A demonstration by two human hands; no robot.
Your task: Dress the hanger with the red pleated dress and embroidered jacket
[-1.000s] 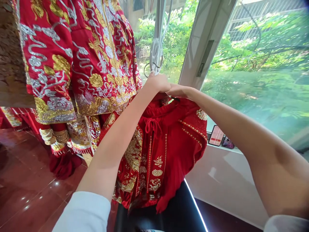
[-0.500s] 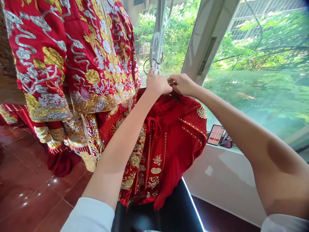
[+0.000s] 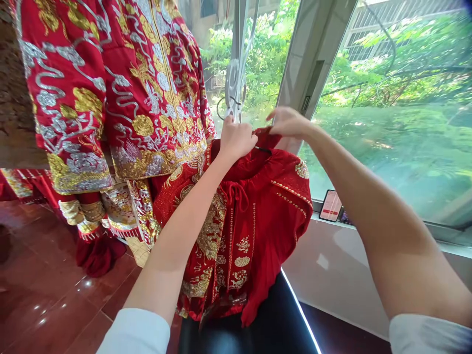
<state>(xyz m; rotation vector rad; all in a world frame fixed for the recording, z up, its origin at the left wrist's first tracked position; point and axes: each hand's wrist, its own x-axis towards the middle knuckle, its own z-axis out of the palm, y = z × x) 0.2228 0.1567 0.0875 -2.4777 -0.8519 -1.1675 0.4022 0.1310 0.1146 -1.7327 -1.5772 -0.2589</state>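
Note:
A red skirt (image 3: 271, 216) with gold embroidery, beaded lines and a tied bow at its gathered waist hangs in front of me. My left hand (image 3: 238, 139) is closed on the top of its waist, thumb pointing up. Its fingertips are partly hidden. Across the waist opening, my right hand (image 3: 289, 122) pinches the raised back edge of the red cloth, its index finger lifted off. A thin dark bar (image 3: 263, 150), maybe part of a hanger, shows inside the waist between my hands.
Red jackets (image 3: 158, 93) with gold and silver embroidery hang close on the left. Behind my hands stand a grey metal post (image 3: 236, 64) with a ring and a window frame (image 3: 298, 64). A phone (image 3: 331, 205) leans on the sill. A black surface (image 3: 273, 309) lies below the skirt.
My right hand has moved up and away from my left, lifting the back edge of the waist. The waist opening is wider. The left hand stays on the cloth.

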